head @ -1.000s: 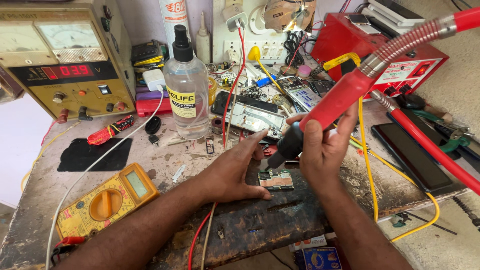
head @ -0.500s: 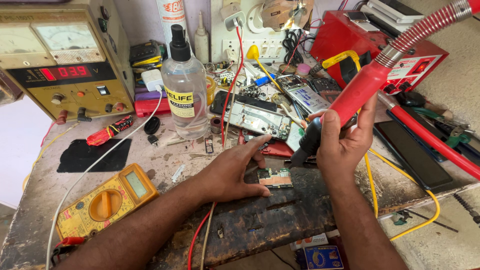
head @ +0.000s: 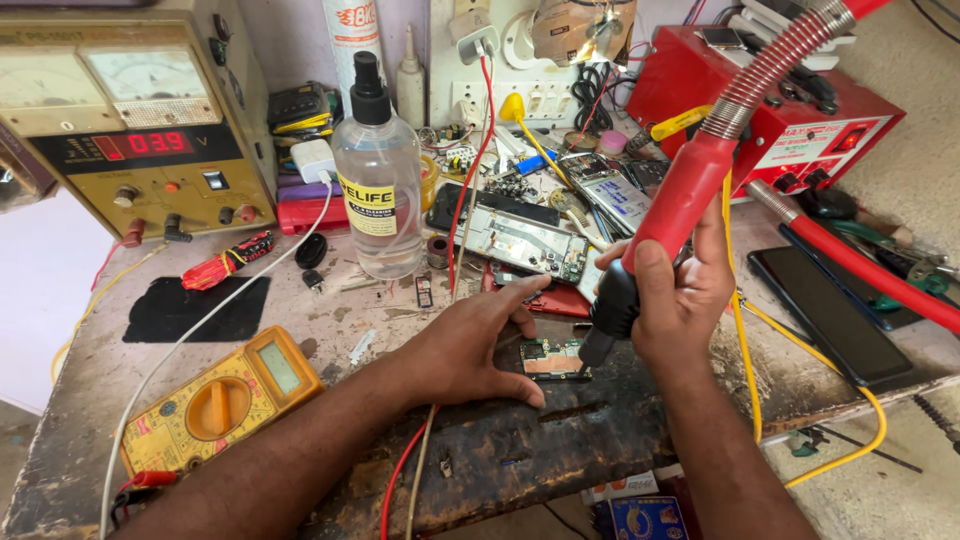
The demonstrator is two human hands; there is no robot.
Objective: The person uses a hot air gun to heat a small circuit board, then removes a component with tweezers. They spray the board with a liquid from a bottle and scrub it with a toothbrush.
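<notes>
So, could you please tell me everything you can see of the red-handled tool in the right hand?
The hot-air tool has a glossy red, plastic-looking handle that narrows to a black front end with a dark nozzle. A ribbed hose, metallic then red, runs from its back end up out of view at the top right. It tilts down to the left, its nozzle just above the small circuit board. The right hand wraps its lower handle; the left hand lies flat beside the board.
</notes>
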